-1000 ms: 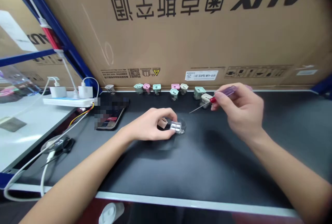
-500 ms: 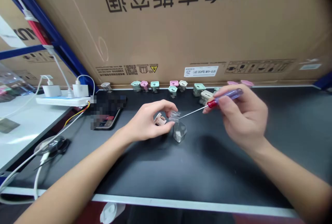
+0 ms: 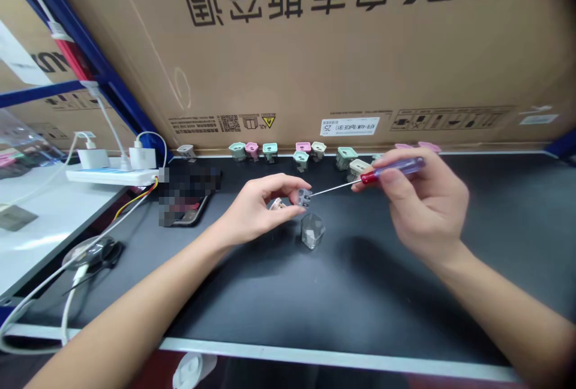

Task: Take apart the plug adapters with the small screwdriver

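My left hand [image 3: 256, 209] pinches a small grey metal-and-plastic part [image 3: 305, 197] in its fingertips, and a small beige piece [image 3: 276, 204] sits by the fingers. My right hand [image 3: 423, 203] is shut on a thin screwdriver [image 3: 391, 170] with a red and translucent purple handle. The long shaft of the screwdriver reaches left, and its tip meets the small grey part. Just below that part, a clear faceted plastic cover [image 3: 312, 231] stands on the black mat [image 3: 387, 293], apart from both hands.
Several small green, pink and beige plug-like parts [image 3: 270, 152] line the mat's back edge against a large cardboard box [image 3: 288, 47]. To the left lie a pixelated phone [image 3: 189, 200], a power strip with chargers [image 3: 112, 176], and cables.
The clear cover now stands apart on the mat, below the small part held in my left fingertips. The screwdriver has swung left, and its tip has come to the part.
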Demonstrator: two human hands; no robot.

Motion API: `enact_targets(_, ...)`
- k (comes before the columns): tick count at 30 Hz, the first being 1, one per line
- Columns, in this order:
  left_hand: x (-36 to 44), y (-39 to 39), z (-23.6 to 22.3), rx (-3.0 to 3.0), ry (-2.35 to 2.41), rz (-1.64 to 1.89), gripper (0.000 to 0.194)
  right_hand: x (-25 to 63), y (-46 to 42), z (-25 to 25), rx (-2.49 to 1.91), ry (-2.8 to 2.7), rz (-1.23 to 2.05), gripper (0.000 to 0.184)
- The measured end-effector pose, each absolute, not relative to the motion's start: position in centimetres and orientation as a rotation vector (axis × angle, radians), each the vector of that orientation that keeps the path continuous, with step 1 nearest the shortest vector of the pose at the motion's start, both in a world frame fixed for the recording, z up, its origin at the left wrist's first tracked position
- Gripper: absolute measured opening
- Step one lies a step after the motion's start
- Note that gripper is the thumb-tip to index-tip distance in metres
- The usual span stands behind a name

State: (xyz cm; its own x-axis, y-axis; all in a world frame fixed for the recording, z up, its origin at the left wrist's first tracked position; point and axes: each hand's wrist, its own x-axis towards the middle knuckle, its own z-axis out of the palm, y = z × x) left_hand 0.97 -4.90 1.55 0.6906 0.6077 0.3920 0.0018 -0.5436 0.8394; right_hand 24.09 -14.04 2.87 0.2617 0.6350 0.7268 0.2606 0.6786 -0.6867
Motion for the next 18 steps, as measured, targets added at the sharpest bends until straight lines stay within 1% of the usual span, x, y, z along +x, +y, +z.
enact_targets(7, 0.99, -4.77, 1.61, 2.024, 0.401, 0.964, 0.028, 24.09, -14.02, 3.02, -0.833, -1.325, 0.285, 0.009)
enact_targets(13, 0.97, -5.12, 1.52, 1.934, 0.470, 0.864, 0.033, 23.94, -14.11, 2.95, -0.832, -1.324, 0.265, 0.008)
enact_targets(18, 0.97, -5.25, 1.44, 1.902, 0.471, 0.855, 0.033, 23.96, -14.23, 3.04, -0.875, -1.324, 0.256, 0.007)
